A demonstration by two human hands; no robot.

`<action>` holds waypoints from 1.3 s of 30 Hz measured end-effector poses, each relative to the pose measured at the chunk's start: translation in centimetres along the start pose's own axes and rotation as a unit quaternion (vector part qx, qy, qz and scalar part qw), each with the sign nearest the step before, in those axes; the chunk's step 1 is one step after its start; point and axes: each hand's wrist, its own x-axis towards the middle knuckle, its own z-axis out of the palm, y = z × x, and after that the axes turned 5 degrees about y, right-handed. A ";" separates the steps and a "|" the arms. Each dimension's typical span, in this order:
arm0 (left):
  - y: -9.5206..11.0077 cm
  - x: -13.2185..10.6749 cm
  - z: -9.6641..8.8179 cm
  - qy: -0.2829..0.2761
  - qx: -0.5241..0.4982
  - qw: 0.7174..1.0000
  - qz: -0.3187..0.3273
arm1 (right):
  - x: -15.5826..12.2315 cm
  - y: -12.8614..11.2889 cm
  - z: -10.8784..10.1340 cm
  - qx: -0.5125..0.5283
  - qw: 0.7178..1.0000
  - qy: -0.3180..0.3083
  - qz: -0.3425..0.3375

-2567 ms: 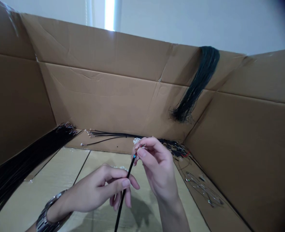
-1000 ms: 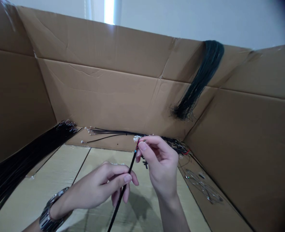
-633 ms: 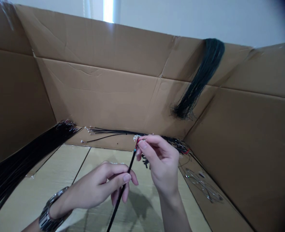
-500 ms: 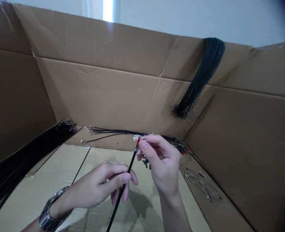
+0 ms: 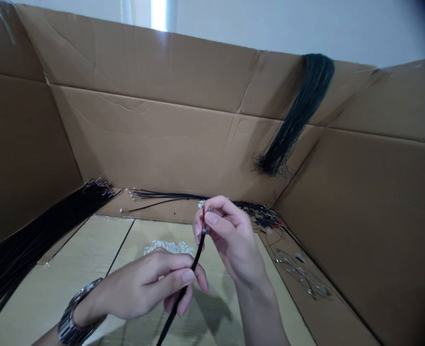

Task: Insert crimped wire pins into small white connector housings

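My left hand (image 5: pixel 151 286), with a metal watch on the wrist, pinches a thin black cable (image 5: pixel 188 281) between thumb and forefinger low in the middle of the view. The cable rises up and to the right into my right hand (image 5: pixel 230 238), whose thumb and fingertips are closed on its tip, where short red and coloured wire ends and a small white piece show. Both hands hover inside a large cardboard enclosure (image 5: pixel 169 144), above its pale floor.
A thick bundle of black cables (image 5: pixel 35 235) lies along the left wall. More black cables with small end pieces (image 5: pixel 162 197) lie at the back. A dark bundle (image 5: pixel 295 115) hangs over the back right wall. Small white pieces (image 5: pixel 169 247) sit on the floor; thin wire loops (image 5: pixel 302 278) lie right.
Both hands have drifted slightly down and left with the cable. The pile of small white pieces on the floor, hidden behind my left hand before, now shows.
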 end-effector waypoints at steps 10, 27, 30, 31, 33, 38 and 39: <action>0.3 -0.4 0.0 -0.064 -0.055 0.996 -0.025 | 0.2 0.4 -0.2 0.162 0.971 -0.124 0.128; -0.2 -0.4 -0.3 -0.100 -0.130 0.986 0.014 | -0.9 0.4 2.4 0.210 0.972 -0.029 0.106; -0.2 -0.5 -0.2 -0.058 -0.089 0.994 0.024 | -0.9 0.0 2.1 0.164 0.983 -0.007 0.081; -0.1 -0.6 -0.3 -0.046 -0.069 0.996 0.024 | -0.9 -0.1 1.9 0.151 0.986 -0.007 0.071; 0.2 -0.7 -0.4 -0.026 -0.025 0.999 0.024 | -0.9 -0.3 1.6 0.122 0.991 -0.009 0.047; 0.4 -0.6 -0.6 0.006 0.034 0.999 0.025 | -1.3 -0.8 1.1 0.045 0.999 0.003 -0.025; 0.3 -0.5 -0.6 0.012 0.033 0.999 0.024 | -1.4 -0.9 1.1 0.029 0.999 0.009 -0.037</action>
